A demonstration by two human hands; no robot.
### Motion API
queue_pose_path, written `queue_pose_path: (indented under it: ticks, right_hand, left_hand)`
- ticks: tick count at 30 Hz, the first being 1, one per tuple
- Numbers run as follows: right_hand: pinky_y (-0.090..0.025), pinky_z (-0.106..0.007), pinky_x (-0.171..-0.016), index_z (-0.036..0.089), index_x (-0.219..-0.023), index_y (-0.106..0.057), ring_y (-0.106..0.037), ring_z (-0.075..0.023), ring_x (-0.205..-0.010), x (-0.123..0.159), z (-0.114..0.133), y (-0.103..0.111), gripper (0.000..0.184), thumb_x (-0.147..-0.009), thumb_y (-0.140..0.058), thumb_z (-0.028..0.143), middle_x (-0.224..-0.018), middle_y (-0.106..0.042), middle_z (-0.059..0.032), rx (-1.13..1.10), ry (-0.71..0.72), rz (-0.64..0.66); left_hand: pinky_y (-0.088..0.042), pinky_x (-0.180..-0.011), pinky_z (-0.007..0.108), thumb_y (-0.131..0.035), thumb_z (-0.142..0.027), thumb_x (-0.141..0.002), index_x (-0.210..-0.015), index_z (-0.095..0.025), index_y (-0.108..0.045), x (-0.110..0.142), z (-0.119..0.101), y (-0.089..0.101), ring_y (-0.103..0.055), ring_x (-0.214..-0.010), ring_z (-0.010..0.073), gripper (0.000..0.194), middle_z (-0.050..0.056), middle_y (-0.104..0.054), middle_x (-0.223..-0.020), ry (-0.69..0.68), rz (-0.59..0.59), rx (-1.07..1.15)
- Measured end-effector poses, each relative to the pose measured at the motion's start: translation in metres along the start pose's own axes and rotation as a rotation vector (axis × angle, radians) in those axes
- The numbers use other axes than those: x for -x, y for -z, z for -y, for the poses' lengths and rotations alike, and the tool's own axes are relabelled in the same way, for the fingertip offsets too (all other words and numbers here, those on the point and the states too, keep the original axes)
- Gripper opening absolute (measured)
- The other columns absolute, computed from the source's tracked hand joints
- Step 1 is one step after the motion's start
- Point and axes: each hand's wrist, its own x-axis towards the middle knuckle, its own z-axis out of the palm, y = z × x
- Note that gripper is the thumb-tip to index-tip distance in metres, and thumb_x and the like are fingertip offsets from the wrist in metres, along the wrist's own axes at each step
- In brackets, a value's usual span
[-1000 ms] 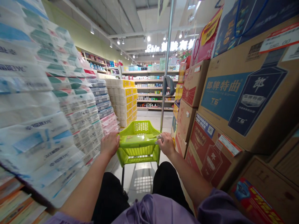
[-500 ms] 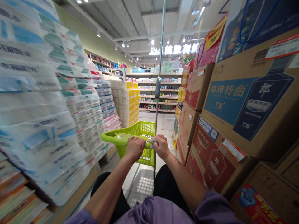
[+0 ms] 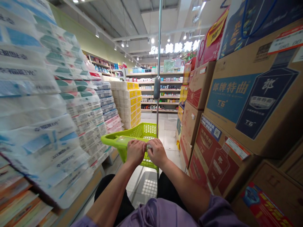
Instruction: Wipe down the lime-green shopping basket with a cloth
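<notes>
A lime-green plastic shopping cart [image 3: 112, 141] stands in front of me, its basket of pierced plastic. My left hand [image 3: 136, 152] is closed around its handle, knuckles up. Right beside it, my right hand [image 3: 156, 152] is closed at the handle's right part, almost touching the left. Between the two hands shows a scrap of crumpled whitish cloth or tissue [image 3: 148, 147], gripped by the right fingers; most of it is hidden. An upright metal pole [image 3: 158, 107] with a grey grip [image 3: 157, 88] rises at the cart's right side.
Wrapped paper packs [image 3: 56, 151] are stacked high along the left. Cardboard boxes [image 3: 224, 126] with price tags line the right, close to my right arm. Yellow-and-white packs [image 3: 127, 104] stand further down on the left. Stocked shelves [image 3: 168, 74] cross the far end of the tiled aisle [image 3: 168, 126].
My right hand has slid left along the handle, up against my left hand. Less of the whitish cloth shows. The left hand keeps its hold, and the cart has hardly shifted in view.
</notes>
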Motion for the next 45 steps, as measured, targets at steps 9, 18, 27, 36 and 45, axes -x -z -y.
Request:
queue_pose_path:
  ticks: [9,18,27,36,45]
  right_hand:
    - [-0.044,-0.031,-0.077,0.022,-0.08,-0.058,-0.053,-0.0203,-0.081,-0.007,-0.03,0.001,0.019,-0.071,-0.044,0.013,-0.08,-0.061,-0.0033,0.024,-0.044,0.013]
    - [-0.045,-0.037,-0.082,0.02,-0.09,-0.058,-0.052,-0.0235,-0.088,0.007,-0.027,0.0,0.026,-0.071,-0.043,0.012,-0.087,-0.061,-0.007,0.051,-0.02,-0.149]
    - [-0.036,-0.047,-0.099,0.021,-0.112,-0.058,-0.048,-0.028,-0.108,0.016,0.004,-0.009,0.039,-0.075,-0.051,0.014,-0.111,-0.06,-0.0094,0.265,0.016,-0.071]
    - [-0.038,-0.043,-0.097,0.024,-0.12,-0.057,-0.052,-0.0254,-0.109,0.014,-0.031,0.014,0.033,-0.088,-0.048,0.024,-0.12,-0.06,-0.0081,0.331,0.136,-0.029]
    - [-0.037,-0.045,-0.095,0.021,-0.107,-0.062,-0.052,-0.0257,-0.105,0.016,-0.057,0.015,0.025,-0.086,-0.048,0.022,-0.108,-0.063,-0.0095,0.32,-0.06,-0.168]
  left_hand:
    - [-0.039,-0.095,0.033,-0.023,-0.034,-0.097,-0.115,-0.017,-0.06,-0.027,0.052,0.017,-0.058,-0.108,0.02,0.044,0.009,-0.066,-0.117,0.228,-0.066,0.072]
    - [-0.041,-0.082,0.041,-0.025,-0.036,-0.095,-0.092,-0.019,-0.07,-0.033,0.058,0.017,-0.06,-0.102,0.0281,0.048,0.011,-0.071,-0.105,0.36,0.233,-0.145]
    - [-0.037,-0.081,0.041,-0.024,-0.034,-0.095,-0.088,-0.017,-0.07,-0.03,0.01,0.015,-0.06,-0.096,0.0275,0.05,0.012,-0.071,-0.097,0.412,0.137,-0.183]
    - [-0.041,-0.078,0.038,-0.024,-0.032,-0.096,-0.096,-0.019,-0.065,-0.034,0.026,0.006,-0.061,-0.096,0.0256,0.043,0.011,-0.069,-0.101,0.221,0.203,-0.102]
    - [-0.036,-0.086,0.042,-0.023,-0.031,-0.096,-0.092,-0.017,-0.065,-0.02,0.04,0.01,-0.063,-0.092,0.0251,0.044,0.01,-0.072,-0.095,0.245,0.206,-0.194]
